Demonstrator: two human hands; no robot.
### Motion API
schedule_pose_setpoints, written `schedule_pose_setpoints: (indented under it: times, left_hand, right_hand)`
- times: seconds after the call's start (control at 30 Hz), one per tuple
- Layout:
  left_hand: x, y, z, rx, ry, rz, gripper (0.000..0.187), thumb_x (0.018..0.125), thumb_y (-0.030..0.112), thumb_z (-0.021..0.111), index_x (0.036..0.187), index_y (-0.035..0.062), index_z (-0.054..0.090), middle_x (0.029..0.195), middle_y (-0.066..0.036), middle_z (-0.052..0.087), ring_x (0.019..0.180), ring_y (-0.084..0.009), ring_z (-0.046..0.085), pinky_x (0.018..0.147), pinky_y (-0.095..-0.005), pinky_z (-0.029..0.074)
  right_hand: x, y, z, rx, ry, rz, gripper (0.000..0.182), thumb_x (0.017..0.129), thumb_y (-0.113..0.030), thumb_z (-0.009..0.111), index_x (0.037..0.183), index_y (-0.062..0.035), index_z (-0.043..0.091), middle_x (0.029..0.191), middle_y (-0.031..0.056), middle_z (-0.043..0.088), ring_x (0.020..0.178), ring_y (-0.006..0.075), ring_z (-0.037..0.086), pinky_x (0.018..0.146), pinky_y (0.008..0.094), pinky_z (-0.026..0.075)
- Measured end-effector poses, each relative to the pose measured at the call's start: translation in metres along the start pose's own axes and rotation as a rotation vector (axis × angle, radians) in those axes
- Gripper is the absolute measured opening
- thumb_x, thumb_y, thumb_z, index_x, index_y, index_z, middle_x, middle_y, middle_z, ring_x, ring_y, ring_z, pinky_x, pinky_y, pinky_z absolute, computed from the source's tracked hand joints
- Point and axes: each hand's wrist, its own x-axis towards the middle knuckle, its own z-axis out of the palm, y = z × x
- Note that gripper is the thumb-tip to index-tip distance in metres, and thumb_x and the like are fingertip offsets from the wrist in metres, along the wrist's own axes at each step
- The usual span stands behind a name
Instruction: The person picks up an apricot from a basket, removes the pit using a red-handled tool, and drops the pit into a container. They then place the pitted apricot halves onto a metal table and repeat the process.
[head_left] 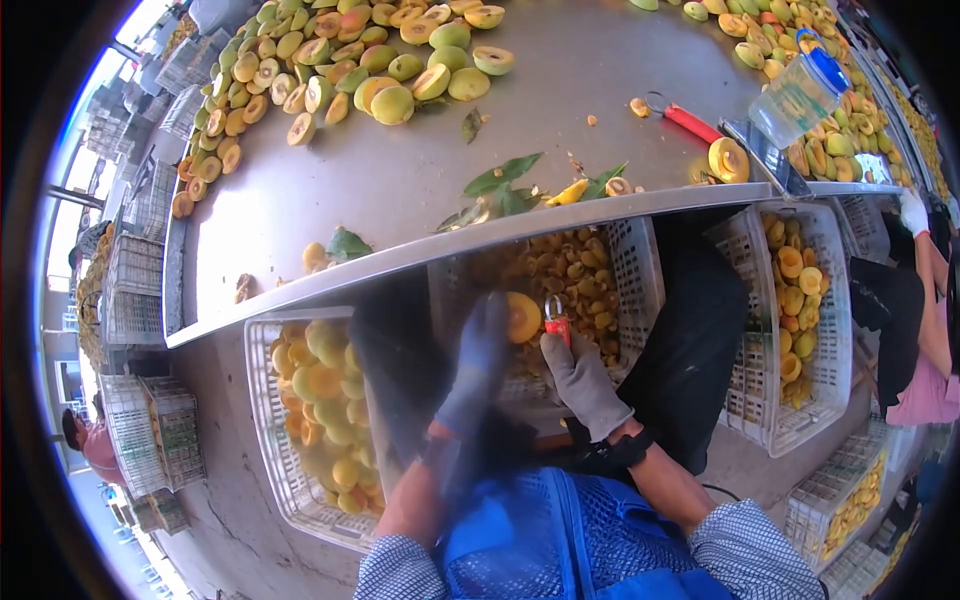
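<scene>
My left hand (480, 345), in a bluish glove, is smeared by motion. A halved yellow peach (522, 317) is at its fingertips, cut face showing, and the fingers seem closed on its edge. My right hand (585, 385), in a grey glove, is wrapped around the red handle of a pitting spoon (557, 322). The spoon's metal loop points up, just right of the peach half and apart from it. Below both hands, between my knees, stands a plastic crate (645, 290) with many small fruit pieces or pits in it.
The metal table (600, 85) bears heaped peach halves (390, 100), leaves (500, 175), another red-handled tool (690, 123), a phone (768, 160) and a blue-capped bottle (800, 100). Crates of peach halves stand left (262, 420) and right (745, 370). A person in pink (925, 400) sits at right.
</scene>
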Motion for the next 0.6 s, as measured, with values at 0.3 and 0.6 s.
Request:
schedule_pose_setpoints:
  times: [0.3, 0.6]
  left_hand:
    - [-0.005, 0.005, -0.001, -0.582, -0.171, 0.023, 0.034, 0.095, 0.032, 0.053, 0.116, 0.0042, 0.05, 0.108, -0.011, 0.053, 0.094, -0.0194, 0.059, 0.072, -0.0308, 0.052]
    - [-0.014, 0.011, 0.002, 0.077, -0.066, 0.54, 0.027, 0.089, 0.011, 0.061, 0.113, -0.0011, 0.055, 0.11, -0.012, 0.051, 0.094, -0.0203, 0.059, 0.079, -0.0323, 0.052]
  right_hand:
    - [-0.013, -0.013, -0.002, -0.148, 0.021, -0.245, 0.039, 0.092, -0.036, 0.056, 0.112, -0.0029, 0.056, 0.093, 0.0214, 0.064, 0.09, 0.0393, 0.062, 0.076, 0.0416, 0.047]
    - [-0.015, -0.008, 0.0, -0.168, -0.019, -0.26, 0.041, 0.092, -0.037, 0.056, 0.114, -0.0035, 0.057, 0.098, 0.022, 0.065, 0.095, 0.0401, 0.062, 0.079, 0.0416, 0.048]
